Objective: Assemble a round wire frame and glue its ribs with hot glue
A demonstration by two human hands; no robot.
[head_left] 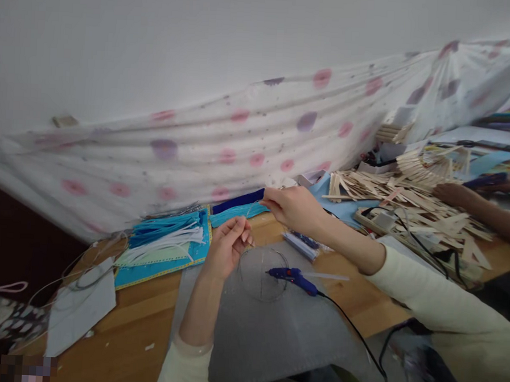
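My left hand [227, 245] is raised over the grey mat [238, 338], its thumb and fingers pinched on a thin strand [252, 208]. Higher and to the right, my right hand [295, 208] pinches the other end, so the strand spans the gap between them. Whether it is wire or thread is too fine to tell. Just below the hands is a thin wire ring [261, 301] with a line across its middle; I cannot tell if it rests on the mat. A blue hot glue gun [295, 278] lies with its nozzle over the ring and a glue stick in its back.
Blue and white pipe cleaners [163, 232] lie on a blue board at the left, near white card [80, 310]. Clear-wrapped sticks [300, 246] sit behind the mat. Wooden craft sticks [429, 206] spread at the right, by another person's hand [454, 194]. A black cord [354, 330] trails rightward.
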